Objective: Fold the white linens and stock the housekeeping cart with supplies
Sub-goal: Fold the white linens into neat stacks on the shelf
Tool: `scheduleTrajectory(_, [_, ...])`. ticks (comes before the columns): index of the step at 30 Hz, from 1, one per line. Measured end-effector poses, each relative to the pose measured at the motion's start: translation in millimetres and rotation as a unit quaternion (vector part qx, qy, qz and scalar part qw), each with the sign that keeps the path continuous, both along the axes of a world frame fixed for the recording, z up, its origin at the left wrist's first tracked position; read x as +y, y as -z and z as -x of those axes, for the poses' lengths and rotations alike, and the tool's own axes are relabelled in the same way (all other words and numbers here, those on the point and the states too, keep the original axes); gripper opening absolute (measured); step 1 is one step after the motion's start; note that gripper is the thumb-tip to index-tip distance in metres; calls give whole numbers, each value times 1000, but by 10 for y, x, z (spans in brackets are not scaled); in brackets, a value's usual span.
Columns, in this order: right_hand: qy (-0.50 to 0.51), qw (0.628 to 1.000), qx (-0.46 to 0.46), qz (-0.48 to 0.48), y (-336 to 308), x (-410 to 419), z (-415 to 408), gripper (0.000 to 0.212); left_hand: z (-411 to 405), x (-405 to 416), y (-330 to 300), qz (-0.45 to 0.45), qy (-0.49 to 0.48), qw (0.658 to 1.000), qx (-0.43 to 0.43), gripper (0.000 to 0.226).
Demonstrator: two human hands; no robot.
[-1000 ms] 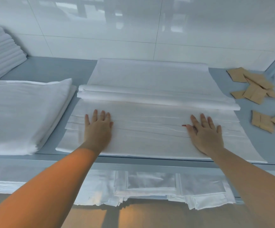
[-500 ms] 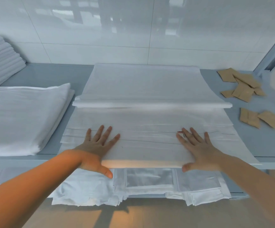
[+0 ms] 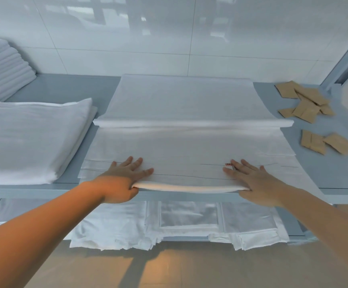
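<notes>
The sheet (image 3: 189, 146), long axis crosswise, is gripped at its near edge by left hand (image 3: 125, 181) and right hand (image 3: 254, 181), equally near, fold rising between

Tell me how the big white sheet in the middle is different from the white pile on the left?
The sheet in the middle is spread wide and only partly folded; the folded pile on the left is finished and thick. The left hand and right hand grip the sheet's near edge; nobody touches the pile. Both are white linen on the grey table.
</notes>
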State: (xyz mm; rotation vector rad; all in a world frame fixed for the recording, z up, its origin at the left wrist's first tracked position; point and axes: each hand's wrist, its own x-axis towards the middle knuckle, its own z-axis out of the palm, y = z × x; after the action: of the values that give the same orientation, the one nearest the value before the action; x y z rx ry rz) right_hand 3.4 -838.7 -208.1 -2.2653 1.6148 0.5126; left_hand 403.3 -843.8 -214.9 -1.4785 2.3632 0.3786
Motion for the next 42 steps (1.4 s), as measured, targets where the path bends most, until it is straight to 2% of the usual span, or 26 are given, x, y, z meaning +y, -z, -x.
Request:
scheduleTrajectory(7, [30,998,6,54,76,90,-92,87,146,48,85,61,-62,996,4,83])
scheduleTrajectory(15, [53,994,-39,88,207,236,-54,82,169,212,156,87,-79,993,-7,98])
scheduleTrajectory(22, [73,990,-47,112,204,615,-102,83,63,580,270,166,-80,981,53,84])
scheduleTrajectory(26, [88,986,-52,130,183,786,-154,76,92,713,239,195,-79,978,16,76])
scheduleTrajectory(31, [104,967,-105,208,98,895,-209,50,92,767,105,200,-121,971,53,57])
scheduleTrajectory(35, [104,967,-120,201,-21,1102,-202,47,46,1051,-20,190,-139,971,46,38])
scheduleTrajectory(42, [147,959,-136,203,-226,1659,-112,44,118,1687,-181,193,-176,963,72,37])
